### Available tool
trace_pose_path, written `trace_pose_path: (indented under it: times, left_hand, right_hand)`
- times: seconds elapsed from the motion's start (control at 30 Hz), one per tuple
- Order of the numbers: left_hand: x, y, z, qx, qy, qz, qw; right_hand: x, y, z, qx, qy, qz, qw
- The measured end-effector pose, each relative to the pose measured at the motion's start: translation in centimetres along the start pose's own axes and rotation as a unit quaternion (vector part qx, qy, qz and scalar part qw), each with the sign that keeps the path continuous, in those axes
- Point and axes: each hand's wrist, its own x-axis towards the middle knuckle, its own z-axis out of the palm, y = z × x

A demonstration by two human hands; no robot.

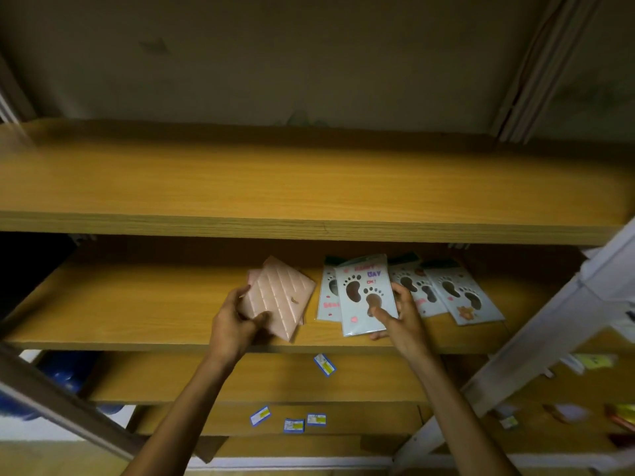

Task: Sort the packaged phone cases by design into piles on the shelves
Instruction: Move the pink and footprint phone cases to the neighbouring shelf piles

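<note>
While both arms reach up onto the middle wooden shelf (137,304), the left hand (237,324) grips a pink quilted case (278,297) by its near left corner, thumb on top and fingers curled behind the edge; a second pink case seems to lie under it, its edge showing at the far left. To the right, the right hand (402,317) holds a packaged footprint case (364,297), thumb pressed on the clear front and fingers wrapped round the right edge and beneath the near end. That package rests over another footprint package (328,297) just to its left, and two more footprint packages (446,293) fan out to the right, overlapping one another on the same shelf. Above, the top shelf (309,187) runs across the whole view. On the lower shelves nearer the camera lie several small blue-edged labels (324,365). A pale slanted upright (549,328) crosses the right side.
</note>
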Motion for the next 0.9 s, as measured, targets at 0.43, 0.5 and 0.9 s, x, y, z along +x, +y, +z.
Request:
trace_pose_path:
  times: [0.43, 0.5, 0.9]
  left_hand:
    - [-4.3, 2.2, 1.3, -0.234, -0.163, -0.033, 0.958]
    - [-5.3, 3.0, 2.9, -0.228, -0.193, -0.015, 0.954]
    - [-12.9, 8.7, 15.4, -0.252, -0.359, -0.013, 0.898]
  right_hand:
    - [-6.0, -0.9, -4.9, 0.041, 0.029, -0.034, 0.998]
    - [-7.4, -1.0, -7.0, 0.042, 0.035, -0.047, 0.997]
    - [-17.8, -0.2, -23.1, 0.055, 0.217, -0.105, 0.969]
